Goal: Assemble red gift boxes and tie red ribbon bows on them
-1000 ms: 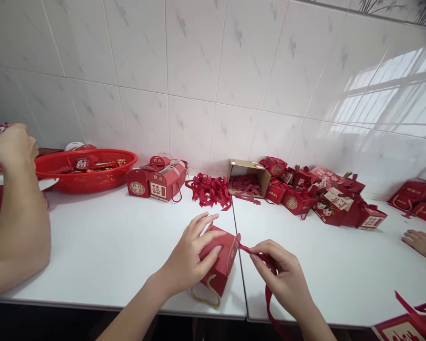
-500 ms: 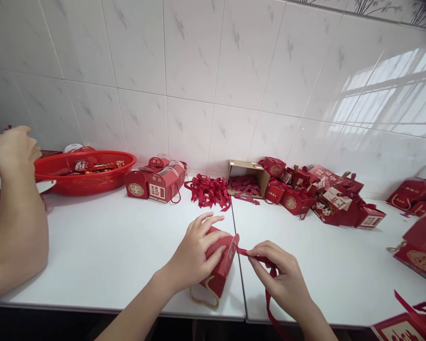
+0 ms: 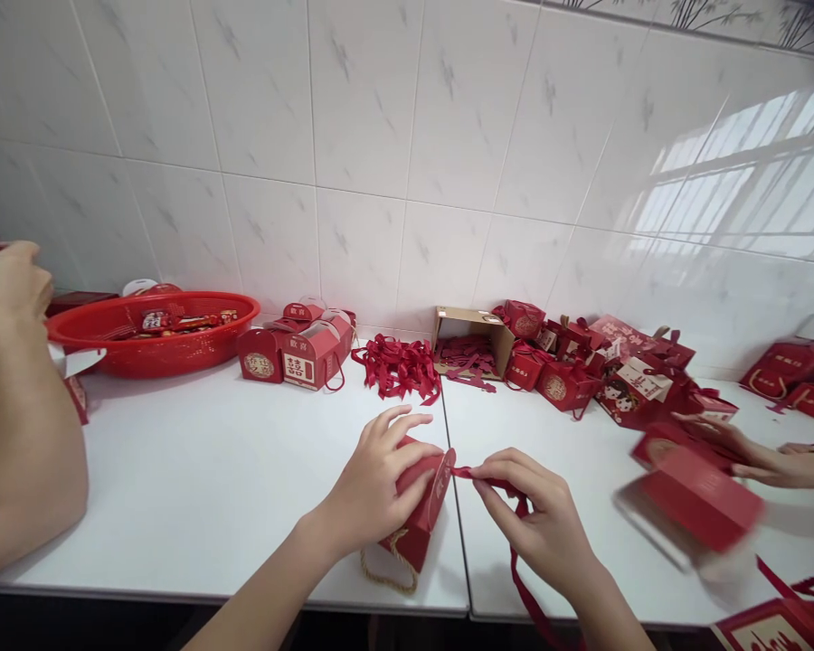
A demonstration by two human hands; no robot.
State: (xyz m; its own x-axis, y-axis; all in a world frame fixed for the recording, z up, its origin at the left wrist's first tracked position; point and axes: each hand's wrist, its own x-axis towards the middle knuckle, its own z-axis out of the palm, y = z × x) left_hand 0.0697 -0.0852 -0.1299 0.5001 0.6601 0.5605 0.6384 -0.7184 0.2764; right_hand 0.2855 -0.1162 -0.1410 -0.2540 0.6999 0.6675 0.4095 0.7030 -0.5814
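A red gift box [image 3: 417, 515] lies tilted on the white table, a twisted gold cord handle [image 3: 390, 574] hanging from its near side. Over the top of it rests my left hand [image 3: 383, 484], its fingers wrapped around the box to steady it. My right hand [image 3: 533, 515] pinches a dark red ribbon [image 3: 462, 471] between thumb and fingers, just right of the box's rounded top tab. One end of that ribbon meets the tab; the long tail hangs below my right hand toward the table edge.
Behind are several red boxes [image 3: 316, 353], a pile of ribbons [image 3: 400, 366], an open carton [image 3: 475, 344] and a heap of tied boxes [image 3: 570, 380]. Left stands a red basket [image 3: 156, 357] of wrapped sweets beside a co-worker's arm [image 3: 27, 434]. Another person's hand [image 3: 752, 452] moves blurred boxes [image 3: 698, 497].
A co-worker's hand has come in at the right with red boxes, sliding them leftward. The left co-worker's hand has shifted slightly left. My hands have barely moved.
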